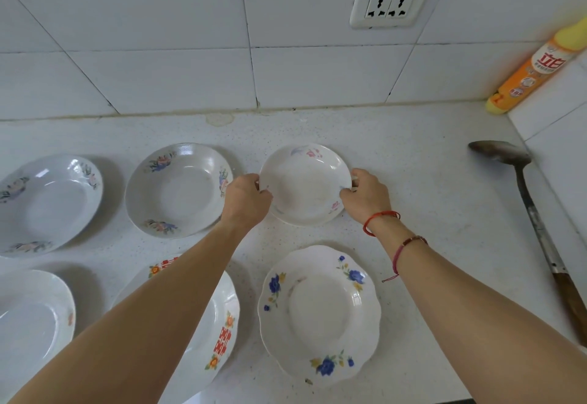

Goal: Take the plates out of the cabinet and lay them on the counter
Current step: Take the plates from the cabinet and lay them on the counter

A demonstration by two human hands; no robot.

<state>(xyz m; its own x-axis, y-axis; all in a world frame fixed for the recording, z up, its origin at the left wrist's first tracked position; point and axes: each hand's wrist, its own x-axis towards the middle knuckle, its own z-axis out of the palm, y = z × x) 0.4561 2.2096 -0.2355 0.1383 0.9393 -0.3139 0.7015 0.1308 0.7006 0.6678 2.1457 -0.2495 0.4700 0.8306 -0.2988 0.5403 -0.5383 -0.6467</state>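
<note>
A pale speckled counter (413,155) meets a white tiled wall (158,54). Two plates at the left are cut off by the frame; the left forearm hides part of another. The left hand (246,195) and right hand (367,195) pinch the pink-flowered plate (305,186) by opposite rims with their fingers (347,193), its base apparently on the counter.

A white speckled stone counter (413,162) carries six white ceramic plates in two rows. Along the back: a floral plate (47,203) at the left edge, a floral deep plate (178,190), and a pink-sprigged plate (305,181). Nearer the front edge: a plain-rimmed plate (31,318), a red-and-orange patterned plate (222,324), and a blue-flowered scalloped plate (320,314). A metal ladle with a wooden handle (527,200) lies along the right edge; an orange bottle (527,73) stands in the back right corner.
</note>
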